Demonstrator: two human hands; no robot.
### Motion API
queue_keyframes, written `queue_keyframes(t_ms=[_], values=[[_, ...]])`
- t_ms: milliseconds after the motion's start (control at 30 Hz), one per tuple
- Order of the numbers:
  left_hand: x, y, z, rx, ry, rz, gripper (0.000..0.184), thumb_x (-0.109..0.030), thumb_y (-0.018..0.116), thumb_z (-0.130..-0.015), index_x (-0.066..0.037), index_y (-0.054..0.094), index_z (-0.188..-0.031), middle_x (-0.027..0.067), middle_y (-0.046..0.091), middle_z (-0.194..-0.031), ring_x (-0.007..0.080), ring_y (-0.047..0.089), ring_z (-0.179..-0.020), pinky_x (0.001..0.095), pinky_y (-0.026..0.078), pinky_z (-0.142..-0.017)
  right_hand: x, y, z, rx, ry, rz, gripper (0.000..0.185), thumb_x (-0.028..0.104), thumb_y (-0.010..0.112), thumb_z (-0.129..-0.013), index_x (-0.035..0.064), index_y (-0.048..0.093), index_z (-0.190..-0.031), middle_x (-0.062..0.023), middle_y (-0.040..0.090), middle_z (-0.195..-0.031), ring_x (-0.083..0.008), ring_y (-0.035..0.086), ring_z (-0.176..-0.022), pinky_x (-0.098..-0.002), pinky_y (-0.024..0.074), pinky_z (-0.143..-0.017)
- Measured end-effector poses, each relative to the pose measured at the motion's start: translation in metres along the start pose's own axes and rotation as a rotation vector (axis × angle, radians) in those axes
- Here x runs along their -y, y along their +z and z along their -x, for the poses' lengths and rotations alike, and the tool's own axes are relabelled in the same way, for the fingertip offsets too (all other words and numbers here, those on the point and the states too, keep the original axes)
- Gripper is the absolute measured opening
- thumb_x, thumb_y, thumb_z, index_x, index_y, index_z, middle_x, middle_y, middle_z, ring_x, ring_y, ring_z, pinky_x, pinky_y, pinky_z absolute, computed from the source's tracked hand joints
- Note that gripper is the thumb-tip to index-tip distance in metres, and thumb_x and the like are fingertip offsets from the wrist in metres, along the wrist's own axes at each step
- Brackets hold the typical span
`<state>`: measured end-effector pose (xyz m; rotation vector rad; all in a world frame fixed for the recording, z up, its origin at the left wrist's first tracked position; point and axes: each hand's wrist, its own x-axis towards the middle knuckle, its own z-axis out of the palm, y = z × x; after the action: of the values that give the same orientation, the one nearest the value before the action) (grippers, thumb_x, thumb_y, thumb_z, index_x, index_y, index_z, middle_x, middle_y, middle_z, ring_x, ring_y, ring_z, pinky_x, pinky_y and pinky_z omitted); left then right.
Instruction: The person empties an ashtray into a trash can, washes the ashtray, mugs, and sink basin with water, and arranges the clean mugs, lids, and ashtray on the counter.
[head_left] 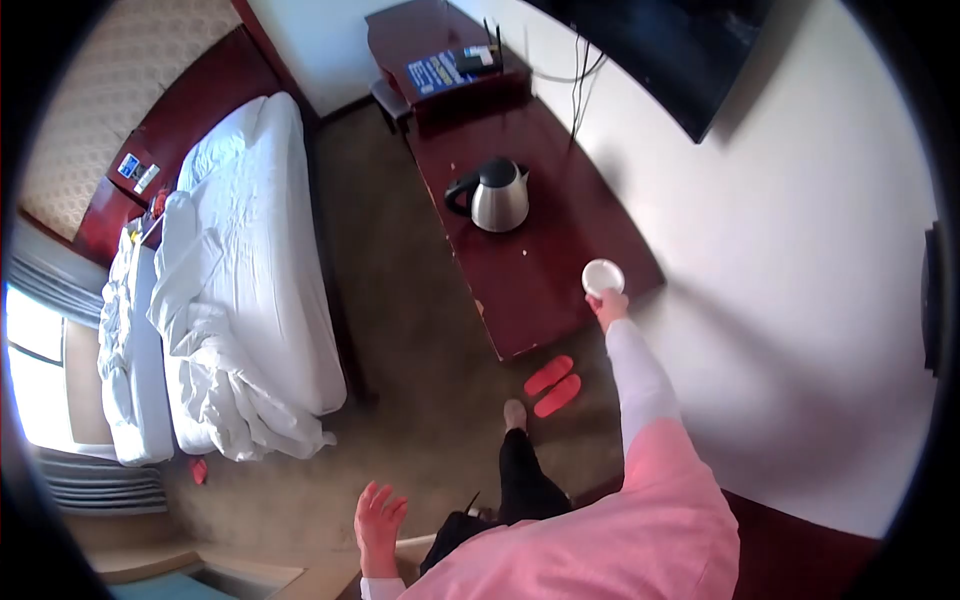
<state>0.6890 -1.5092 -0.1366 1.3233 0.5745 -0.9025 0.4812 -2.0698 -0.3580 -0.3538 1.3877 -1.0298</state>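
My right hand (pixel 607 304) is stretched out over the near end of the dark red cabinet (pixel 545 300), its fingers closed on the rim of a small white round dish (pixel 603 277). Whether the dish rests on the cabinet or hangs just above it, I cannot tell. Farther along the same top stands a steel electric kettle (pixel 500 203) with a black lid and handle, apart from my hand. Low in the view, my left hand (pixel 380 517) is open with its fingers spread and holds nothing.
Red slippers (pixel 552 386) lie on the carpet beside the cabinet's near end. A black router (pixel 478 58) and a blue printed sheet (pixel 437 73) lie on the far desk. A wall television (pixel 670 50) hangs upper right. Beds with rumpled white sheets (pixel 265 250) fill the left side.
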Motion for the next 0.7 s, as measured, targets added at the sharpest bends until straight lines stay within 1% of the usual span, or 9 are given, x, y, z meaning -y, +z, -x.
queue_keyframes(t_ms=[167,233,300,433,500,533,567,633,700], values=[[-0.011,0.057,-0.044,-0.092,-0.043,-0.031,0.039,-0.032,0.052,-0.094,-0.011,0.048,-0.126,0.0135,0.056,-0.119,0.0327,0.062,-0.087,0.0435,0.052,-0.075,0.000,0.034,-0.078,0.019,-0.037,-0.121,0.049,-0.003,0.048,-0.077,-0.0125,0.040,-0.124,-0.0239,0.047,-0.122,-0.0349,0.059,-0.101,-0.0362,0.0600,-0.076],[-0.015,0.072,-0.066,-0.077,-0.058,-0.028,0.038,-0.031,0.052,-0.094,-0.010,0.048,-0.126,0.0142,0.057,-0.118,0.0339,0.062,-0.088,0.0436,0.053,-0.076,0.003,0.042,-0.108,0.049,-0.014,-0.122,0.046,-0.001,0.055,-0.080,-0.0084,0.042,-0.123,-0.0198,0.048,-0.123,-0.0325,0.059,-0.100,-0.0391,0.0601,-0.075],[-0.022,0.080,-0.075,-0.060,-0.070,-0.055,0.038,-0.031,0.052,-0.094,-0.010,0.048,-0.126,0.0143,0.058,-0.117,0.0345,0.063,-0.089,0.0438,0.053,-0.077,-0.009,0.046,-0.109,0.003,-0.004,-0.153,0.043,0.008,0.064,-0.083,-0.0094,0.045,-0.118,-0.0200,0.053,-0.116,-0.0288,0.063,-0.086,-0.0350,0.0602,-0.071],[-0.042,0.089,-0.110,-0.036,-0.090,-0.100,0.037,-0.031,0.052,-0.093,-0.012,0.051,-0.125,0.0133,0.059,-0.118,0.0367,0.062,-0.095,0.0448,0.053,-0.080,-0.024,0.083,-0.070,0.000,0.165,0.041,0.028,0.018,0.071,-0.081,-0.0018,0.054,-0.091,-0.0086,0.057,-0.064,-0.0194,0.060,-0.050,-0.0281,0.0484,-0.041],[-0.055,0.102,-0.130,-0.033,-0.121,-0.122,0.036,-0.030,0.053,-0.093,-0.012,0.052,-0.125,0.0129,0.060,-0.116,0.0357,0.063,-0.093,0.0438,0.053,-0.079,-0.054,0.116,-0.054,-0.011,-0.073,0.290,0.014,0.014,0.070,-0.075,0.0056,0.058,-0.075,-0.0061,0.057,-0.063,-0.0166,0.057,-0.046,-0.0274,0.0448,-0.037],[-0.063,0.111,-0.143,-0.027,-0.132,-0.132,0.036,-0.029,0.053,-0.093,-0.012,0.052,-0.124,0.0126,0.060,-0.116,0.0352,0.063,-0.092,0.0434,0.054,-0.078,-0.055,0.139,-0.040,0.037,-0.148,0.491,0.016,0.016,0.071,-0.073,0.0058,0.060,-0.078,-0.0098,0.061,-0.069,-0.0228,0.063,-0.055,-0.0337,0.0502,-0.047],[-0.072,0.124,-0.155,-0.005,-0.125,-0.197,0.036,-0.029,0.054,-0.093,-0.012,0.052,-0.124,0.0123,0.061,-0.115,0.0344,0.064,-0.090,0.0422,0.054,-0.077,-0.094,0.145,-0.075,0.103,-0.551,0.821,0.021,0.020,0.070,-0.075,0.0059,0.061,-0.088,-0.0066,0.060,-0.070,-0.0207,0.062,-0.059,-0.0339,0.0502,-0.053],[-0.100,0.160,-0.178,0.047,-0.102,-0.328,0.036,-0.029,0.055,-0.093,-0.011,0.051,-0.124,0.0116,0.061,-0.112,0.0329,0.065,-0.087,0.0398,0.054,-0.075,-0.086,0.187,-0.060,0.128,-0.796,1.006,0.025,0.021,0.070,-0.076,0.0057,0.060,-0.094,-0.0120,0.060,-0.083,-0.0293,0.062,-0.073,-0.0396,0.0505,-0.066],[-0.136,0.197,-0.201,0.114,-0.083,-0.453,0.040,-0.027,0.056,-0.092,-0.007,0.050,-0.126,0.0118,0.060,-0.112,0.0279,0.064,-0.086,0.0355,0.053,-0.074,-0.084,0.221,-0.057,0.147,-0.726,1.125,0.020,0.018,0.069,-0.077,0.0057,0.060,-0.091,-0.0153,0.057,-0.095,-0.0356,0.059,-0.084,-0.0438,0.0478,-0.075]])
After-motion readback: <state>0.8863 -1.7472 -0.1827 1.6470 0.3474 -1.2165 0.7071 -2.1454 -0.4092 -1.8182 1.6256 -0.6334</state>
